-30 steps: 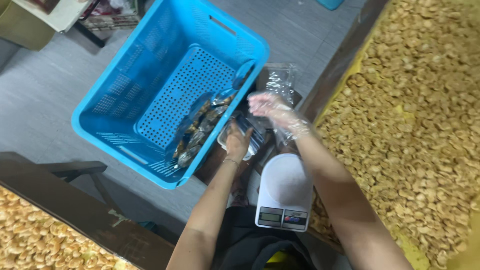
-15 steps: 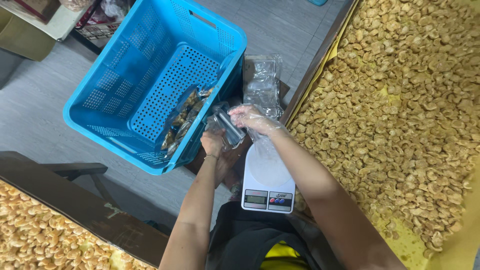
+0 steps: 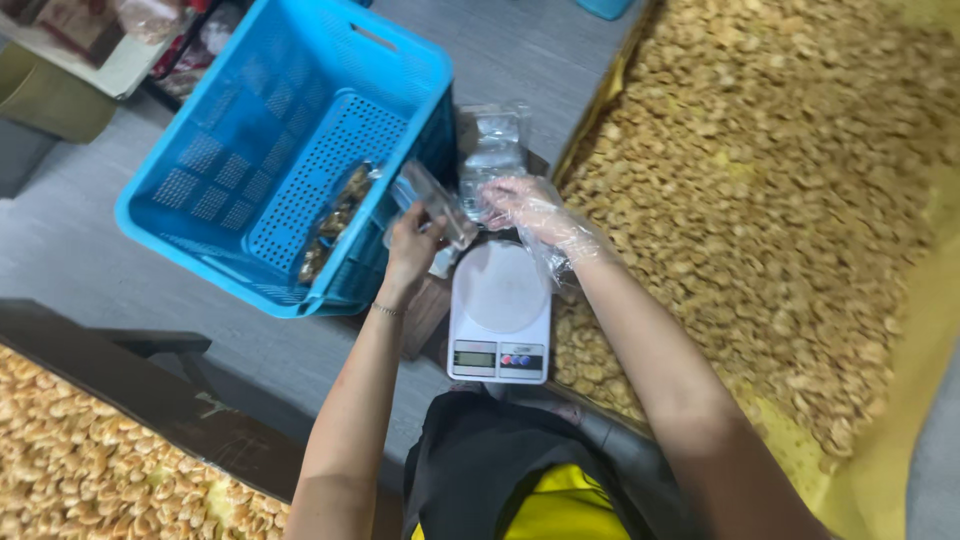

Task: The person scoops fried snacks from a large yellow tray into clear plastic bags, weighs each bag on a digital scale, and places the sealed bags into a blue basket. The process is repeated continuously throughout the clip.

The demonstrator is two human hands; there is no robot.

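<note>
My left hand grips a small clear plastic container and holds it up just above the white kitchen scale. My right hand, covered by a thin clear plastic glove, hovers beside the container with its fingers spread, touching or nearly touching its right side. A stack of clear plastic bags lies just beyond both hands. To the left stands a blue perforated crate with a few filled packs on its floor.
A wide spread of cashew nuts on yellow sheeting fills the right side. More cashews lie at the bottom left behind a dark wooden rail. The floor is grey; boxes stand at the top left.
The view swung rightward. My left hand lifted the clear container from beside the crate up over the scale, and my gloved right hand came down next to it.
</note>
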